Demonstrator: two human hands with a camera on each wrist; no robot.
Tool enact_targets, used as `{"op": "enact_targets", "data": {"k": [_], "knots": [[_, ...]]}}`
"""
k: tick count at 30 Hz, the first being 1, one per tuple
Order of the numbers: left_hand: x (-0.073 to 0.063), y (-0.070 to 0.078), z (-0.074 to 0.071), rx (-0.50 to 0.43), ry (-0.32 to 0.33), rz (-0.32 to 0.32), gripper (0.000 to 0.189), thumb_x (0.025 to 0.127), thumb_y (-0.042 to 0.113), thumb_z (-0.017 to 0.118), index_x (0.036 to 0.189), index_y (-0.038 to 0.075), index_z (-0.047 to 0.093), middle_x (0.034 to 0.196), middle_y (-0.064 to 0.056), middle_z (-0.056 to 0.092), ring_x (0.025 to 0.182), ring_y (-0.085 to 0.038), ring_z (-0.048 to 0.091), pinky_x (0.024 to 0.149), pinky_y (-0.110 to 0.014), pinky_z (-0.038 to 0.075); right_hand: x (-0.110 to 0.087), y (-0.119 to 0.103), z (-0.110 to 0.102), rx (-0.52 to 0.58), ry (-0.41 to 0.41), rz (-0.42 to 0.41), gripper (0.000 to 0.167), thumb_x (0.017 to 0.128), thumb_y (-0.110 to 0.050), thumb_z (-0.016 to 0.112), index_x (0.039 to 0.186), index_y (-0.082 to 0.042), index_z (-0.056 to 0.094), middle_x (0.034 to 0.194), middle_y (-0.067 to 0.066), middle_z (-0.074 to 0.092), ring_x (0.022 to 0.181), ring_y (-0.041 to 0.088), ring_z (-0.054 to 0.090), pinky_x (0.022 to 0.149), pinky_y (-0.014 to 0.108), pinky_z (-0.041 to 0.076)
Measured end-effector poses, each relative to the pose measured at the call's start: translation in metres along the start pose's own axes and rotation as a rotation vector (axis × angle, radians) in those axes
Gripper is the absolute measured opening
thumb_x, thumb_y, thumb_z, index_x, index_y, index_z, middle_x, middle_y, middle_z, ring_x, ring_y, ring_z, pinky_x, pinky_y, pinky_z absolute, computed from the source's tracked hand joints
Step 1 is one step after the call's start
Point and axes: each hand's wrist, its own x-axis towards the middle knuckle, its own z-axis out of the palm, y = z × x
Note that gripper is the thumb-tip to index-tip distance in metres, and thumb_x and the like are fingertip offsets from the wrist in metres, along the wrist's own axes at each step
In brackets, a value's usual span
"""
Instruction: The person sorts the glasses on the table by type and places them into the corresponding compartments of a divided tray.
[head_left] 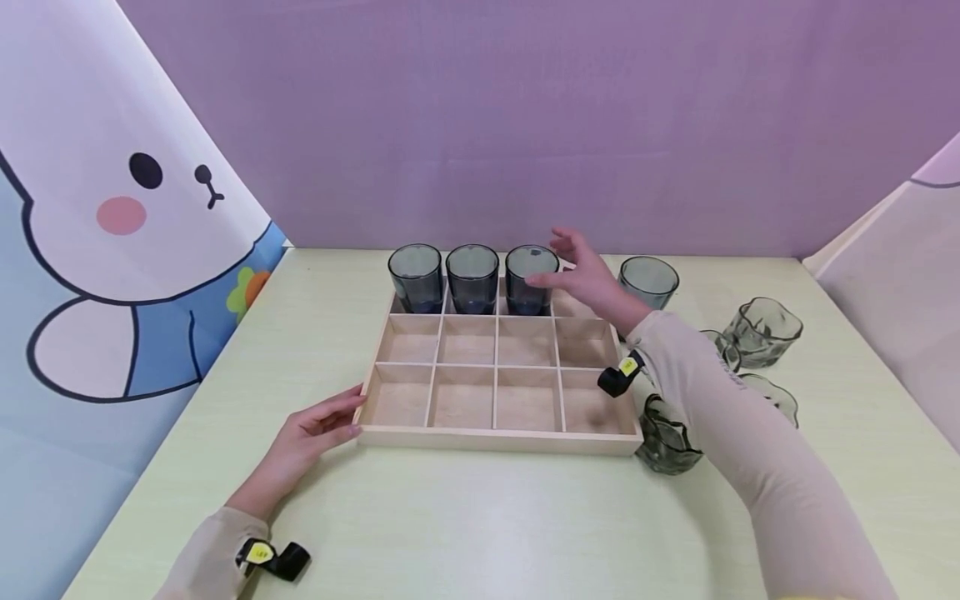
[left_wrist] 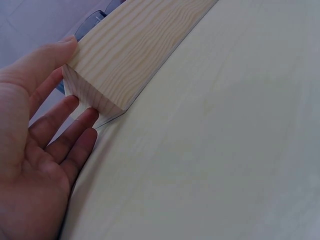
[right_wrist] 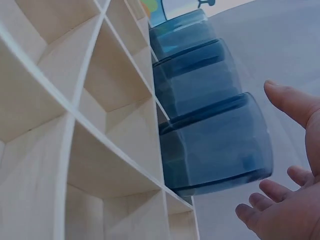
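Note:
A pale wooden tray (head_left: 498,439) with a grid of square compartments lies on the table. In its back row stand three smoky blue-grey glasses: the left glass (head_left: 416,279), the middle glass (head_left: 472,279) and the right glass (head_left: 531,282). My right hand (head_left: 588,279) is beside the right glass, thumb and fingers spread apart; in the right wrist view, a gap shows between the hand (right_wrist: 295,200) and that glass (right_wrist: 220,145). My left hand (head_left: 311,437) touches the tray's front left corner, its fingertips against the wooden side (left_wrist: 87,92) and its thumb at the upper edge.
Another smoky glass (head_left: 649,279) stands right of the tray, partly behind my right forearm. Several wavy-rimmed glasses stand farther right, including one glass (head_left: 763,333) at the back and a dark glass (head_left: 667,437) by the tray's front right corner. A purple wall (head_left: 480,125) rises behind the table.

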Motion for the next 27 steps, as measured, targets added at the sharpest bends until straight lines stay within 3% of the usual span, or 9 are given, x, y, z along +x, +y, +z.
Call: {"op": "enact_targets", "data": {"k": [15, 27], "knots": [[0.000, -0.001, 0.000, -0.004, 0.001, 0.013, 0.041, 0.093, -0.002, 0.066, 0.131, -0.011, 0.057, 0.138, 0.019, 0.054, 0.117, 0.003, 0.056, 0.091, -0.016, 0.049, -0.018, -0.010, -0.035, 0.080, 0.008, -0.073, 0.090, 0.084, 0.001, 0.076, 0.156, -0.007, 0.022, 0.154, 0.018, 0.034, 0.145, 0.031, 0.028, 0.116, 0.048, 0.027], [0.001, -0.001, 0.000, -0.006, -0.003, 0.014, 0.041, 0.093, -0.001, 0.066, 0.132, -0.011, 0.057, 0.138, 0.019, 0.053, 0.117, 0.003, 0.056, 0.090, -0.017, 0.050, -0.037, -0.013, -0.070, 0.022, -0.062, -0.108, 0.089, 0.083, 0.008, 0.073, 0.155, -0.005, 0.024, 0.152, 0.019, 0.036, 0.142, 0.033, 0.032, 0.112, 0.051, 0.033]]}}
